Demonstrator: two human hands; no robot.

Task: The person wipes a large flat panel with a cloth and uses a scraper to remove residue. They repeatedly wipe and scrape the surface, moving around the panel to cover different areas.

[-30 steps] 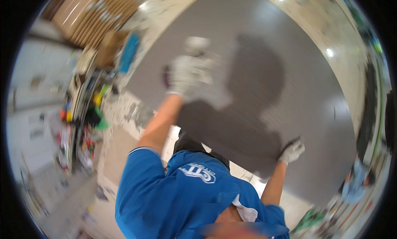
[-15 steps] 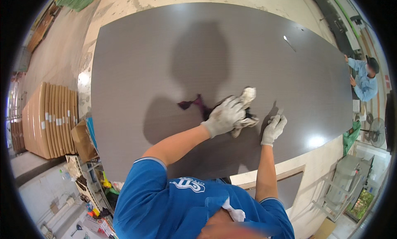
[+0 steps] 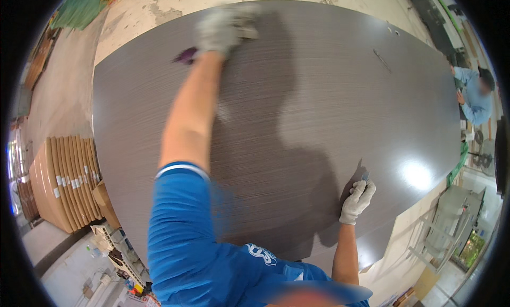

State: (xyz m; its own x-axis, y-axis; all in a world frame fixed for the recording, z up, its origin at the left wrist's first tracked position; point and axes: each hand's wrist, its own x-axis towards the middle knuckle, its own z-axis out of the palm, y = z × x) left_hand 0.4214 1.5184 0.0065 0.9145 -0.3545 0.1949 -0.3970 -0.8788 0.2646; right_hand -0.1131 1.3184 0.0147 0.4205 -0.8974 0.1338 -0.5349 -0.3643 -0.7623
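Note:
A large dark grey-brown panel (image 3: pixel 329 116) with a fine streaked grain lies in front of me. My left hand (image 3: pixel 217 32), in a pale work glove and smeared by motion, presses a bunched rag (image 3: pixel 245 26) onto the panel near its far edge. A dark purple end of cloth (image 3: pixel 186 56) sticks out to the left of that hand. Closer to me on the right, my gloved right hand (image 3: pixel 358 201) pinches a small flat blade-like piece (image 3: pixel 365 176), its tip pointing away from me. The exact kind of this piece is too small to tell.
A thin pen-like tool (image 3: pixel 381 59) lies on the panel's far right part. Beyond the right end a person in light blue (image 3: pixel 475 94) stands with hands at the edge. Upright brown boards (image 3: pixel 66 182) lean together at left, near a cluttered cart (image 3: pixel 119 254).
My left hand has swept the rag away from me and leftward, from mid-panel to near the far edge. My right hand has shifted slightly nearer, still pinching the small piece.

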